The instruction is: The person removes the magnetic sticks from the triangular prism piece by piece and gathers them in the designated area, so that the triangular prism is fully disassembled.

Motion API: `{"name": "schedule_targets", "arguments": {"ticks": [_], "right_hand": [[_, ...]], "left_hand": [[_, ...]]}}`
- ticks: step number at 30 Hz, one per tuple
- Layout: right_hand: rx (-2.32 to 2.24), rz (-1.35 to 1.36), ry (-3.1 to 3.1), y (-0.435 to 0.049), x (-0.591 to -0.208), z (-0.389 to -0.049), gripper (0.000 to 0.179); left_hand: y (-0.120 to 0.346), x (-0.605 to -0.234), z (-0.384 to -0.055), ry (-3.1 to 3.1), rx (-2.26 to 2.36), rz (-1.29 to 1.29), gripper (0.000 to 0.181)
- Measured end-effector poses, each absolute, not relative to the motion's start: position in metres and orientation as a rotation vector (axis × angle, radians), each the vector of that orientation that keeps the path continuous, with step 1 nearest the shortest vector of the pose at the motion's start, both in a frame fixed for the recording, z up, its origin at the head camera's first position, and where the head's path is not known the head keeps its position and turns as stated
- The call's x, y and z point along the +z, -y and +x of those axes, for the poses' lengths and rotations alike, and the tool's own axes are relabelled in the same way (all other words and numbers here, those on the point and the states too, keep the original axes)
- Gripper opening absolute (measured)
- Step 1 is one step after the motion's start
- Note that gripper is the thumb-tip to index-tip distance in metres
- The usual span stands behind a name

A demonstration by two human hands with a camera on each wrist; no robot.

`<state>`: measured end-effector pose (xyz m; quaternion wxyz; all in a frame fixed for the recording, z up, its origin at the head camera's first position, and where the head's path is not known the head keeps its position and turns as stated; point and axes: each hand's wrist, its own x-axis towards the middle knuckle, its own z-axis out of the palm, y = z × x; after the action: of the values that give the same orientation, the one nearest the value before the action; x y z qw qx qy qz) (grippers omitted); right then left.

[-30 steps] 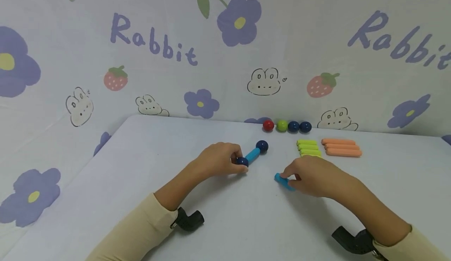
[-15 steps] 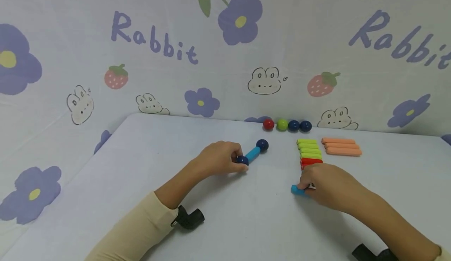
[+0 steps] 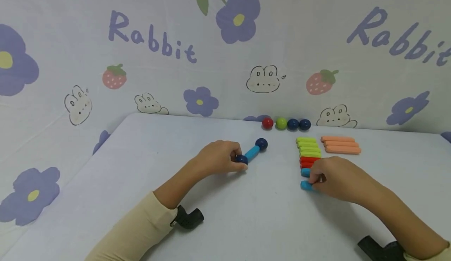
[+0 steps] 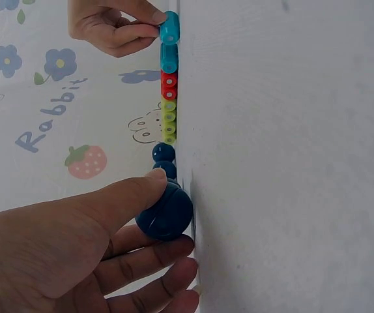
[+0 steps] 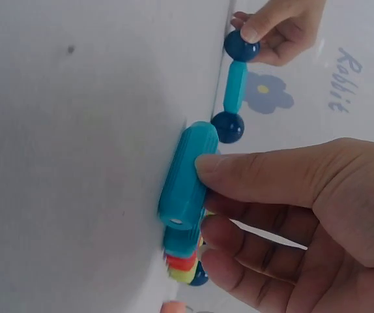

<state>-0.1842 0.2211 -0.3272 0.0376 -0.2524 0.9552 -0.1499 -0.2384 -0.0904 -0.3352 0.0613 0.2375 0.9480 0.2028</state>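
Note:
My left hand [image 3: 216, 158] grips a navy ball [image 3: 241, 159] by thumb and fingers. From that ball a short blue rod [image 3: 252, 153] runs to a second navy ball [image 3: 261, 144] farther back. My right hand [image 3: 343, 178] pinches a loose blue rod [image 5: 188, 173] between thumb and fingers, close over the white table. Right beside it, partly covered by the fingers, lies another blue rod [image 3: 305, 172]. It ends a column made up of red rods [image 3: 310, 160] and several yellow-green rods [image 3: 309, 149].
Along the table's back edge stand a red ball [image 3: 267, 123], a green ball [image 3: 281, 123] and two navy balls [image 3: 298, 124]. Longer orange rods [image 3: 341, 145] lie right of the column. A patterned cloth [image 3: 218, 57] hangs behind the white table [image 3: 225, 225].
My right hand has carried the blue rod rightward to the near end of the column, where a second blue rod now shows. The left hand keeps its hold on the ball and stays in place.

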Motion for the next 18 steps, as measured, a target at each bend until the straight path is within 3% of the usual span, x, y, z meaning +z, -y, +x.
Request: {"name": "schedule_targets", "arguments": {"ticks": [18], "right_hand": [[-0.448,-0.873,-3.025,-0.231,-0.331,-0.197,0.017]], "left_hand": [[0.092,-0.336,-0.240,-2.865,0.627,0.725,0.028]]}}
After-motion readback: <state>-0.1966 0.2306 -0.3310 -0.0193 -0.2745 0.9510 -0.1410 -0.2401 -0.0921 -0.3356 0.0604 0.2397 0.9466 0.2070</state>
